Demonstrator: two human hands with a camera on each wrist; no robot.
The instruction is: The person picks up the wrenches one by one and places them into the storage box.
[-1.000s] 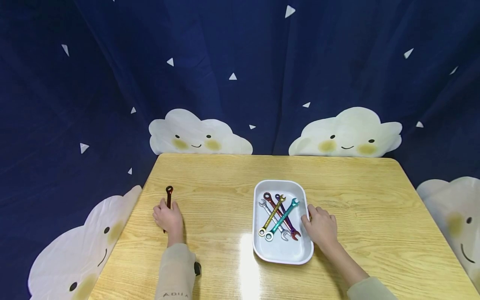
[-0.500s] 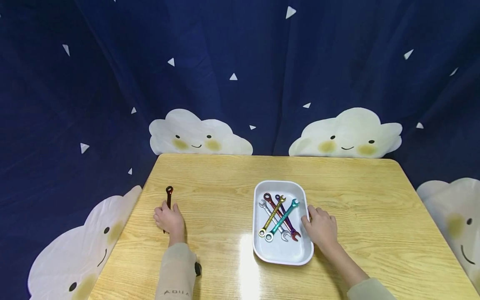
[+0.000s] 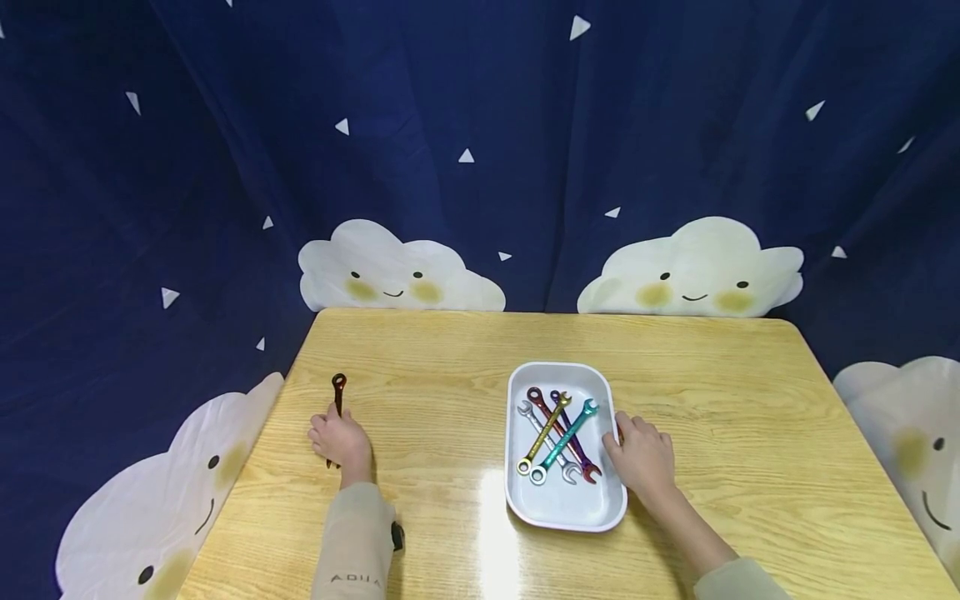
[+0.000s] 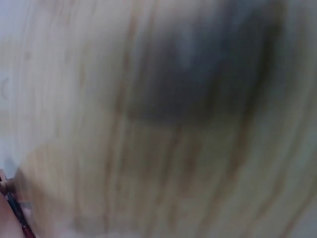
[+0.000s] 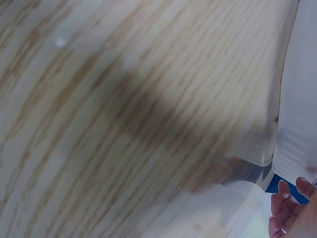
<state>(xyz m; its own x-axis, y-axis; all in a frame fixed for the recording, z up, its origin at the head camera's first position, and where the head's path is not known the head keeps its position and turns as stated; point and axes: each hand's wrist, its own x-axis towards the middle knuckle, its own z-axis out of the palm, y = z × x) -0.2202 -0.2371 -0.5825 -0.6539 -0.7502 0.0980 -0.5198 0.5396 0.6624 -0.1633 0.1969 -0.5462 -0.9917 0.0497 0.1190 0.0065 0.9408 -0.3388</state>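
Observation:
At the table's left side my left hand (image 3: 341, 437) holds a dark red combination wrench (image 3: 339, 385) by its shank, ring end pointing away. The fingers cover its middle; its lower end peeks out below them. In the left wrist view only a sliver of the wrench (image 4: 16, 208) shows at the corner. My right hand (image 3: 643, 454) is at the right side of a white tray (image 3: 566, 510), thumb over the rim and fingers outside. The right wrist view shows curled fingers (image 5: 283, 203) by the tray wall. Several coloured wrenches (image 3: 552, 435) lie crossed in the tray.
The wooden table (image 3: 435, 383) stands against a dark blue curtain (image 3: 450, 108) printed with clouds and white triangles. A bright glare streak runs down the table left of the tray.
My left hand has shifted and turned very slightly, and more of the wrench's lower end shows below it. The right hand, tray and wrenches inside hold their places.

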